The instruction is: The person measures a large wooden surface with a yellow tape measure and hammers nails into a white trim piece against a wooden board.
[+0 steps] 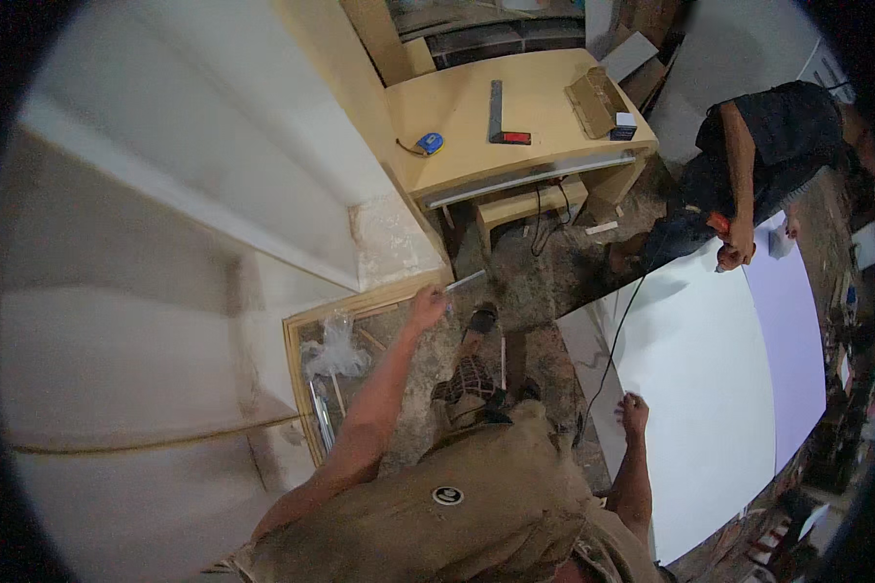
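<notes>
On the left, a clear plastic bag point(335, 350) lies all crumpled. My left hand point(427, 308) is closed round a thin pale stick point(467, 282), which points right, on the near side of the yellow table point(544, 83). A blue tape measure point(430, 143) sits on that table. My right hand point(635, 415) is curled by the big white board point(700, 369); I cannot tell if it holds anything. Far right, another person's hand point(739, 243) grips an orange tool point(717, 222)

Pale yellow table point(544, 83) carries blue tape measure point(431, 144) left, L-shaped square point(497, 115) mid-top, open brown carton point(591, 105) right; small white-topped box point(624, 123) at carton's near end.
</notes>
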`<state>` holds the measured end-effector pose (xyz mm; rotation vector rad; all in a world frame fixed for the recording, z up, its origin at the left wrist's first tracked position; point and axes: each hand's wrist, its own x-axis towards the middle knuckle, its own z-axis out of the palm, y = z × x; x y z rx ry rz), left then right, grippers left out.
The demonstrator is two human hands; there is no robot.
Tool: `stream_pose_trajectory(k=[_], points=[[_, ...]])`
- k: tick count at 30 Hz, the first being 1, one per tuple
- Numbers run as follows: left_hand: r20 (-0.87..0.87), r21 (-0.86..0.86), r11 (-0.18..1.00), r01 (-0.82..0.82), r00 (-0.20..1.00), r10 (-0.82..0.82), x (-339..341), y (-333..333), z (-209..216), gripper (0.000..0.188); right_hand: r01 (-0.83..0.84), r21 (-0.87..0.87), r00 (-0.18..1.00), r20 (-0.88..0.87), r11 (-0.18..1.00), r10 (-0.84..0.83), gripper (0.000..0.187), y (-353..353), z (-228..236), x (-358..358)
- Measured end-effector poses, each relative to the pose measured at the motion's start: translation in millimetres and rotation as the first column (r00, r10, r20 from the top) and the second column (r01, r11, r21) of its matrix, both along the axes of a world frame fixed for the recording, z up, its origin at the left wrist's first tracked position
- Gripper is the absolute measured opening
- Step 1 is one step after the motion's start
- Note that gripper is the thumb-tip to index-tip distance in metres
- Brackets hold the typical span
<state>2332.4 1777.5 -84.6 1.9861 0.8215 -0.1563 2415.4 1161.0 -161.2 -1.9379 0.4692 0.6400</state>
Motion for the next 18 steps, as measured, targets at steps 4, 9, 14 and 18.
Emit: stream_pose_trajectory(k=[4, 9, 14, 18], points=[[0.205, 0.289, 0.937, 0.197, 0.943, -0.261, 164.5, 100.5, 33.1, 0.051, 0.164, -0.076, 0.979, -0.106, 0.983, -0.172, 0.032, -5.6, -2.8, -117.1], [0.091, 0.468, 0.883, 0.031, 0.992, -0.083, 321.3, 211.4, 39.2, 0.067, 0.237, -0.347, 0.852, -0.375, 0.907, -0.366, 0.035, 84.0, 67.2, -250.3], [-0.317, 0.666, 0.670, 0.329, 0.937, -0.145, 377.2, 265.2, -11.9, 0.068, 0.423, -0.363, 0.839, -0.189, 0.830, -0.510, 0.047, 226.4, 113.8, -308.7], [-0.490, 0.677, 0.335, 0.655, 0.741, -0.459, 398.7, 272.3, -35.1, 0.044, 0.645, -0.327, 0.629, -0.286, 0.691, -0.723, 0.048, 302.8, 106.4, -336.7]])
